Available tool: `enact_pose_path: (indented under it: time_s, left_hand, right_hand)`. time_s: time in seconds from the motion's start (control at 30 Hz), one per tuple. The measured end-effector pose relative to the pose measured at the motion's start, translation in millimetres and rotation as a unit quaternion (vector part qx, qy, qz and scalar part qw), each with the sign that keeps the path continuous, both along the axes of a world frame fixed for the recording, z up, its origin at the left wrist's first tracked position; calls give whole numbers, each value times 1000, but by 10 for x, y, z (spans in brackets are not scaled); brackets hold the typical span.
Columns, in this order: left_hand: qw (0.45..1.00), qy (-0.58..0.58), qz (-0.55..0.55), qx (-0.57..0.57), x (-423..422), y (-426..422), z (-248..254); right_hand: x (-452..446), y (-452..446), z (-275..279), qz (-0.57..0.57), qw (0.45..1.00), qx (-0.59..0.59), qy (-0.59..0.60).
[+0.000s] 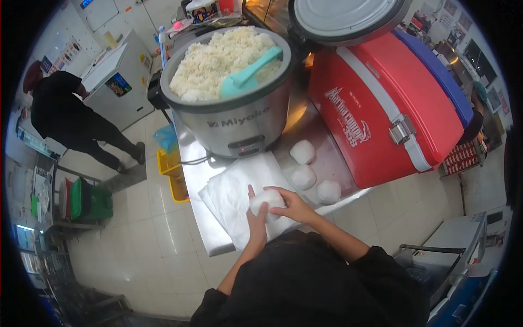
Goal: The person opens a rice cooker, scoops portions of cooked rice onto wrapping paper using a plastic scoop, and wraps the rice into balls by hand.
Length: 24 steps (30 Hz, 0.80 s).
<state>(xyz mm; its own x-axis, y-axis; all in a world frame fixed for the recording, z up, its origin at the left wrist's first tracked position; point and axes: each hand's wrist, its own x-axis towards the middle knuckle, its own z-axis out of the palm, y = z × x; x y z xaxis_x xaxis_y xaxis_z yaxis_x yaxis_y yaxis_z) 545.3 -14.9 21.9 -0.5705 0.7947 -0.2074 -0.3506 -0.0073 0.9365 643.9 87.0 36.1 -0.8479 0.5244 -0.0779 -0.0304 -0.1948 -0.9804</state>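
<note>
Between my two hands is a white paper-wrapped rice ball point(266, 201), held above a stack of white paper sheets point(226, 188). My left hand point(257, 222) grips its near left side, thumb pressed against it. Fingers of my right hand point(294, 207) curl around its right side. Three similar wrapped balls lie to the right: an upper one point(303, 152), a middle one point(303, 177) and a lower one point(329, 192). Beyond the sheets stands a rice cooker point(234, 128) heaped with cooked rice point(218, 57), a turquoise rice paddle point(250, 73) resting in it. What the paper encloses is hidden.
A large red cooler box point(376, 109) stands at the right of the metal table point(199, 218). The cooker's raised lid point(348, 16) leans over the back. Yellow baskets point(173, 169) sit left of the table. A person in black point(65, 109) stands by a white chest freezer point(117, 82).
</note>
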Motion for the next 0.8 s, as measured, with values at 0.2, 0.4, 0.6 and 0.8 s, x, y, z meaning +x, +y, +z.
enact_pose_path:
  time_s: [0.2, 0.4, 0.6, 0.8]
  left_hand:
    - [964, 224, -38, -140, -183, 143, -451]
    - [721, 606, -58, -331, -395, -283, -595]
    - [709, 630, -136, -287, -664, -522, -845]
    - [712, 639, -145, -251, -825, -502, -822]
  right_hand:
    - [16, 855, -39, -265, 954, -77, -116]
    - [-131, 2541, -978, -425, 849, 141, -282]
    - [-196, 2289, -785, -405, 734, 363, -406]
    - [-260, 1588, 1587, -245, 885, 373, -134]
